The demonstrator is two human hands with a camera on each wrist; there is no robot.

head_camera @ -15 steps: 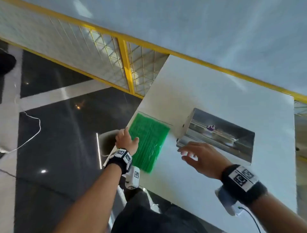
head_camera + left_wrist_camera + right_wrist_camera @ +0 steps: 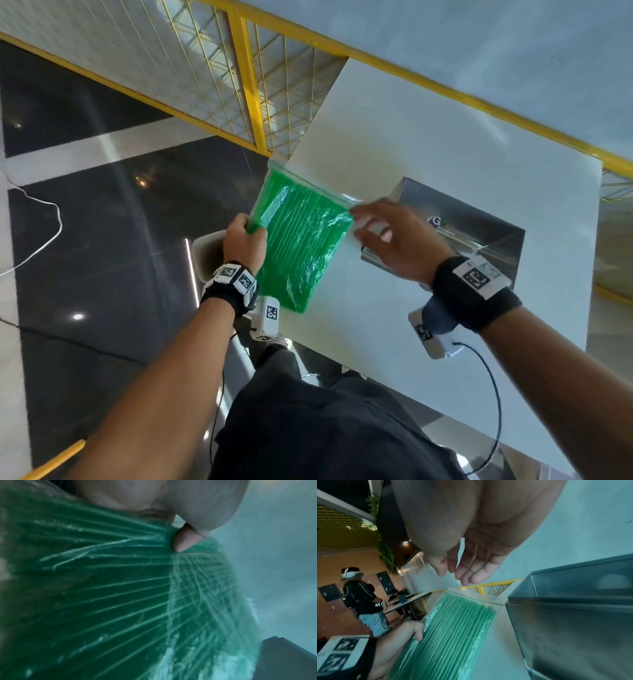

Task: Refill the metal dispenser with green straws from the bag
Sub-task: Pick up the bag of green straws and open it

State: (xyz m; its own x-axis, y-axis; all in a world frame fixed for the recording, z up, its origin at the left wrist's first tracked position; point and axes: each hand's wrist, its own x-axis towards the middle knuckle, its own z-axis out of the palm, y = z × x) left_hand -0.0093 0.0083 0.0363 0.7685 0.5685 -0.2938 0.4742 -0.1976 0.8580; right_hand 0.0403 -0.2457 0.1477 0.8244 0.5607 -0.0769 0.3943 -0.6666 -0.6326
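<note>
A clear zip bag full of green straws (image 2: 301, 240) (image 2: 453, 628) (image 2: 120, 595) is lifted at the white table's left edge. My left hand (image 2: 245, 240) grips its left side, thumb on top. My right hand (image 2: 387, 229) hovers by the bag's upper right corner, fingers relaxed and straight, holding nothing (image 2: 462, 572). The metal dispenser (image 2: 479, 233) (image 2: 573, 615), a shiny open-topped box, stands on the table just right of the bag, partly behind my right hand.
The white table (image 2: 445, 154) stretches to the right and back. A yellow mesh railing (image 2: 246, 85) runs behind it. Dark glossy floor (image 2: 102, 257) lies to the left. Another person (image 2: 363, 595) stands far off by another table.
The bag has been raised off the table and tilted by my left hand. My right hand has moved up and left, closer to the bag's top corner.
</note>
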